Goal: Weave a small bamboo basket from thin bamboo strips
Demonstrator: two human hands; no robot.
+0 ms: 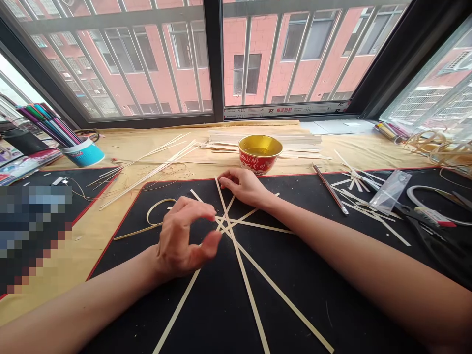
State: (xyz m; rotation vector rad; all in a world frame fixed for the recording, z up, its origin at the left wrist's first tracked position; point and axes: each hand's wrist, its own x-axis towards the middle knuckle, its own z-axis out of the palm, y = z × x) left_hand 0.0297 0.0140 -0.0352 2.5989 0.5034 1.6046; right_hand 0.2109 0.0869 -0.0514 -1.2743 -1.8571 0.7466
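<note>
Several flat pale bamboo strips (248,280) lie crossed in a star on a black mat (147,314) with a red edge. Just left of the crossing, my left hand (186,238) hovers with thumb and forefinger apart, nothing between them. My right hand (243,188) is curled at the far end of one strip, its fingertips against that strip's edge. Part of the star is hidden behind my left hand and right forearm. A thin curved strip (149,211) loops out beyond my left hand.
A red bowl (258,162) with a gold inside stands behind my right hand. Loose strips (162,167) lie at the back. To the right are a pencil (330,189), short strip pieces, a clear plastic bag (391,191) and black-handled scissors (424,221). A pen cup (83,152) stands left.
</note>
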